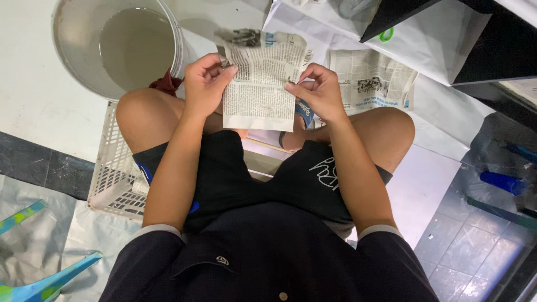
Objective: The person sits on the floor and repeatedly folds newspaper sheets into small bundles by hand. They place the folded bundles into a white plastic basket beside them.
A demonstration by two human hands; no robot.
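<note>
You are holding a rectangular strip of printed grey newspaper [258, 84] between both knees: your left hand [206, 84] is pinching its left edge in a narrow grip, and your right hand [319, 92] is pinching the right edge likewise. Beyond the left grip a white plastic bucket of cloudy liquid [114, 45] is standing on the floor; beyond the right grip a second printed newspaper sheet [372, 78] is lying flat. Judged from this, keeping both grips level and the paper taut is serving you best.

bucket [72, 61] rim cut off at top edge, newspaper strip [258, 84] top blurred
</note>
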